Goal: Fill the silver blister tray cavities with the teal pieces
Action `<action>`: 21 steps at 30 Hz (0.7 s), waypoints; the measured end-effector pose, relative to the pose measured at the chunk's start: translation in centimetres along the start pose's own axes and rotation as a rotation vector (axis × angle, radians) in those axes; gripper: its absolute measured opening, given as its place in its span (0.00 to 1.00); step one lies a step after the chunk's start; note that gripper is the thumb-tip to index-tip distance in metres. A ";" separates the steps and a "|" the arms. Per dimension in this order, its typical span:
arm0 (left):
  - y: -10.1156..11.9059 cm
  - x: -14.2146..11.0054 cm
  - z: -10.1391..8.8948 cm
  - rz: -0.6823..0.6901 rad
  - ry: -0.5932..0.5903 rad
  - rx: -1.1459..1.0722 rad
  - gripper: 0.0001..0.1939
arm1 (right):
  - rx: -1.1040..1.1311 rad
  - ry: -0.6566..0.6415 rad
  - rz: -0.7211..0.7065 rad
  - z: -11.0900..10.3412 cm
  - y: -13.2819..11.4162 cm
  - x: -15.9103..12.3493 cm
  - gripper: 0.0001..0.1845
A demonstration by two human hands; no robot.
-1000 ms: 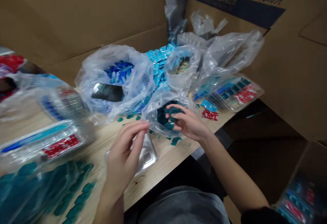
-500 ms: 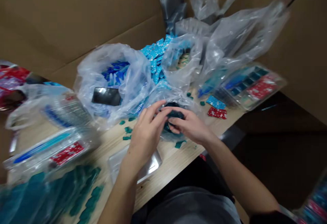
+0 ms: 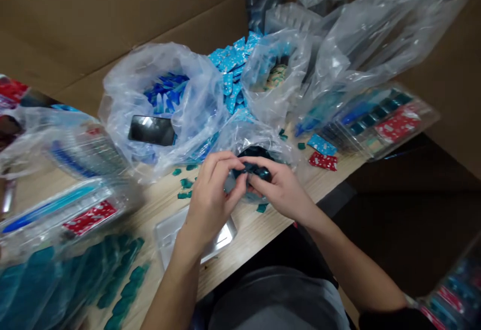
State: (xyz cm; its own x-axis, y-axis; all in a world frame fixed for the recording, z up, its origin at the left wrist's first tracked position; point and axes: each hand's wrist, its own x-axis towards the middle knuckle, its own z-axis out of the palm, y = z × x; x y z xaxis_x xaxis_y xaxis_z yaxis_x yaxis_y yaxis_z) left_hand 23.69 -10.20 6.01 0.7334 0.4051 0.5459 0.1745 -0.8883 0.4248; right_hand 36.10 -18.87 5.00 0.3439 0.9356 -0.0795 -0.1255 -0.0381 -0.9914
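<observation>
My left hand (image 3: 215,187) and my right hand (image 3: 280,187) meet over a clear plastic bag (image 3: 244,137) with dark contents. Between the fingertips of both is a small dark teal glossy piece (image 3: 261,171); its exact kind is too blurred to tell. My left thumb and fingers pinch its left end, and the right fingers close round the other side. Beneath my left forearm lies a clear plastic tray (image 3: 169,229). Small green pieces (image 3: 186,183) are scattered on the table left of the hands.
A black phone (image 3: 152,130) rests on a bag of blue pieces (image 3: 167,89). Light-blue packets (image 3: 233,61) are piled behind. Filled clear boxes stand at the right (image 3: 391,119) and left (image 3: 75,209). A red packet (image 3: 323,161) lies near the table's right edge.
My left fingers have come down into a pinch against the dark teal piece, meeting the right fingertips. The whole view has shifted slightly.
</observation>
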 end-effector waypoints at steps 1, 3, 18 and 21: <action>0.3 0.0 -0.1 -0.008 0.009 -0.033 0.06 | -0.013 0.000 -0.001 -0.1 -0.1 -0.1 0.15; 1.0 -0.2 -0.7 -0.076 0.062 -0.182 0.07 | -0.006 0.006 0.014 -0.2 0.0 -0.3 0.15; -0.8 -11.3 -5.6 -0.358 -0.119 0.130 0.08 | 0.101 0.196 0.025 -0.5 1.1 -0.4 0.10; -1.4 -10.5 -4.2 -0.278 -0.164 0.177 0.08 | 0.113 0.259 0.054 -0.4 0.4 -0.9 0.11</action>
State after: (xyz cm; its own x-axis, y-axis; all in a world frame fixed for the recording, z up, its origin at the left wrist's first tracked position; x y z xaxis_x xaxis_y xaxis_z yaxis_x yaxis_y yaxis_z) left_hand 13.01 -12.29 2.73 0.7351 0.6089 0.2980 0.4825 -0.7787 0.4009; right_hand 36.08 -19.85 4.68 0.5585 0.8119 -0.1700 -0.2475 -0.0325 -0.9684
